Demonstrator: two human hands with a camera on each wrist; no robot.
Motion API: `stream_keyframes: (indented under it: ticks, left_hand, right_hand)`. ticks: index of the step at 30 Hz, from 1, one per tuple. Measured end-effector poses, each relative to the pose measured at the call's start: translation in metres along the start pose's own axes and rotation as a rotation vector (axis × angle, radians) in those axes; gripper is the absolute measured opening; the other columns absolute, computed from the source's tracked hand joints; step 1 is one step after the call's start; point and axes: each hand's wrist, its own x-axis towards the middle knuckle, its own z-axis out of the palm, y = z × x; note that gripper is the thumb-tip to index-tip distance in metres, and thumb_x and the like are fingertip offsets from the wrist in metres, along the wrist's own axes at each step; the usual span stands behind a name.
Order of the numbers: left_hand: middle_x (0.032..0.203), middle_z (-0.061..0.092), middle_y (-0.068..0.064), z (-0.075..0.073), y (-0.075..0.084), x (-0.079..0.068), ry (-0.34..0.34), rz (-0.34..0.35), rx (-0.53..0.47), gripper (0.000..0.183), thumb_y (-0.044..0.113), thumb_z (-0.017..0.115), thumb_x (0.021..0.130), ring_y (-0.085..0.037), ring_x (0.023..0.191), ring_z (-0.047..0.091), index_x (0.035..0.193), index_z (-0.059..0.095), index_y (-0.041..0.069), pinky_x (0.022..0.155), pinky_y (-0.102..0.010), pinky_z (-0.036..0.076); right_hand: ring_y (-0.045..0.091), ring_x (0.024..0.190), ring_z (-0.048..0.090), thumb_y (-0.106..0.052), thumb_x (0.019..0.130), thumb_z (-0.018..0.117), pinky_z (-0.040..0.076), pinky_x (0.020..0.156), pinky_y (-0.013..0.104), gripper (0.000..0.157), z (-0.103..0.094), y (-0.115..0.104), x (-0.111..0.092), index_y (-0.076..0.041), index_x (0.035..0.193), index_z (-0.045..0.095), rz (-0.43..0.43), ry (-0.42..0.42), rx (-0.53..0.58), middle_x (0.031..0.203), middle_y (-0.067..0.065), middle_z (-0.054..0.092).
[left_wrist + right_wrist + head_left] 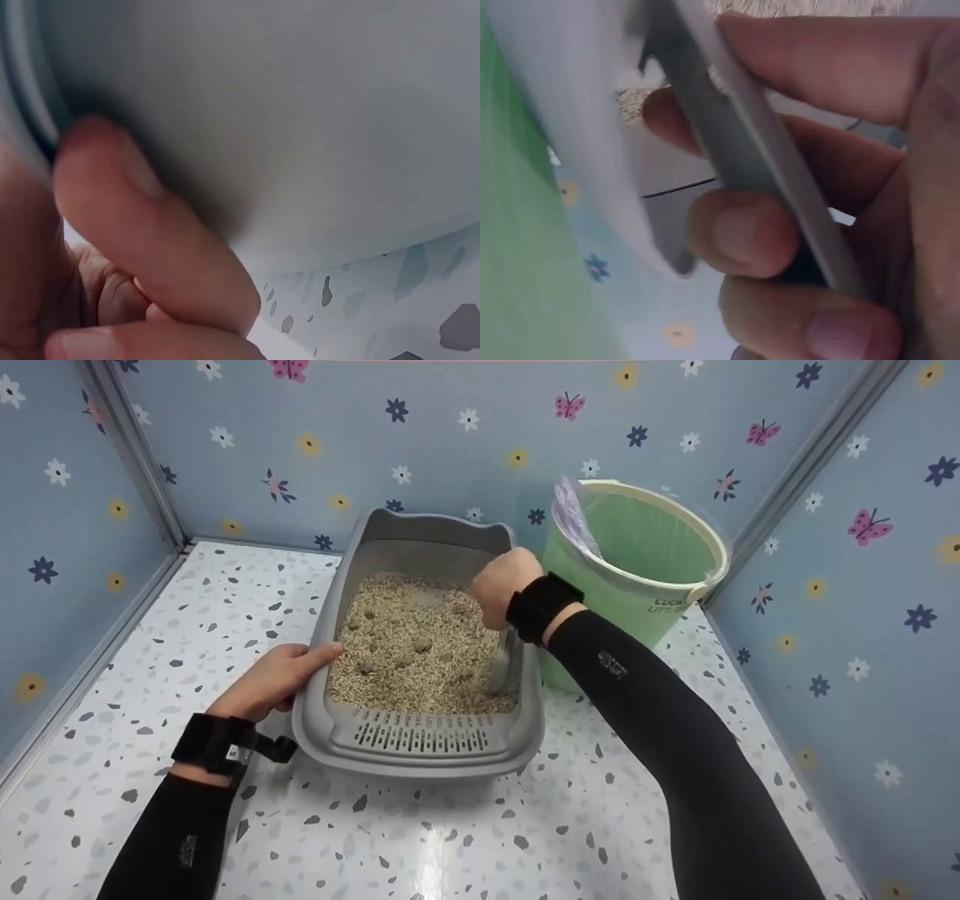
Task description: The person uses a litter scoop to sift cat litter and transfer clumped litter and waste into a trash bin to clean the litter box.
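Observation:
A grey litter box (pixel 420 761) holds tan pellet litter (pixel 405 682) with several darker clumps, one near the middle (pixel 422 645). My left hand (pixel 281 675) grips the box's left rim, thumb on top; in the left wrist view its curled fingers (pixel 157 232) lie under the rim against the outer wall. Over the right side of the box, my right hand (pixel 506 585) holds a grey litter scoop (pixel 499 667), its head down at the litter by the right wall. The right wrist view shows the fingers wrapped round the scoop's handle (pixel 757 154).
A green trash bin (pixel 622 607) with a clear liner and a bunched purple edge (pixel 574 517) stands right behind my right wrist, close to the box. Flower-patterned panels (pixel 450 442) close in the back and both sides. The speckled floor (pixel 375 840) extends in front.

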Motion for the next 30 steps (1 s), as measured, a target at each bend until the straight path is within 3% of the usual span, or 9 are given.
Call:
stream_keyframes:
  ticks: [4,13,19,25,30]
  left_hand:
    - [0.075,0.06,0.0,0.0,0.001,0.0,0.006,-0.003,0.01,0.073,0.07,0.06,0.108,-0.006,0.051,0.044,0.116,0.057,-0.002,0.044,-0.023,0.037]
    - [0.079,0.064,-0.003,-0.001,0.001,0.0,0.001,-0.02,0.023,0.078,0.073,0.058,0.107,-0.008,0.053,0.05,0.121,0.057,-0.003,0.045,-0.023,0.041]
    - [0.08,0.064,-0.003,0.001,0.001,0.001,0.006,-0.019,-0.007,0.078,0.073,0.06,0.106,-0.007,0.053,0.052,0.122,0.056,-0.004,0.045,-0.023,0.042]
    - [0.084,0.069,-0.006,0.0,0.001,0.0,0.001,-0.025,0.0,0.081,0.072,0.059,0.107,-0.011,0.058,0.061,0.126,0.056,-0.007,0.048,-0.024,0.049]
    - [0.082,0.068,-0.005,0.0,0.0,0.0,-0.001,-0.019,0.001,0.08,0.072,0.058,0.108,-0.009,0.055,0.057,0.124,0.057,-0.006,0.046,-0.023,0.046]
  right_hand:
    - [0.02,0.061,0.039,-0.012,0.084,0.057,0.04,0.058,0.043,0.027,0.007,0.011,0.004,-0.021,0.067,0.037,0.007,0.01,0.143,0.064,-0.004,0.033]
    - [0.022,0.064,0.046,-0.022,0.086,0.064,0.06,0.07,0.051,0.032,0.026,0.018,0.008,-0.021,0.068,0.038,0.018,0.092,0.257,0.066,-0.005,0.034]
    - [0.024,0.065,0.049,-0.032,0.09,0.07,0.059,0.072,0.054,0.04,0.039,0.022,0.008,-0.021,0.062,0.043,0.0,0.114,0.338,0.062,-0.006,0.036]
    - [0.026,0.069,0.059,-0.039,0.092,0.074,0.059,0.071,0.054,0.041,0.047,0.022,0.011,-0.021,0.061,0.054,-0.002,0.124,0.407,0.06,-0.006,0.048]
    - [0.027,0.072,0.065,-0.044,0.096,0.075,0.061,0.072,0.054,0.041,0.05,0.016,0.014,-0.021,0.065,0.064,-0.004,0.126,0.439,0.065,-0.005,0.059]
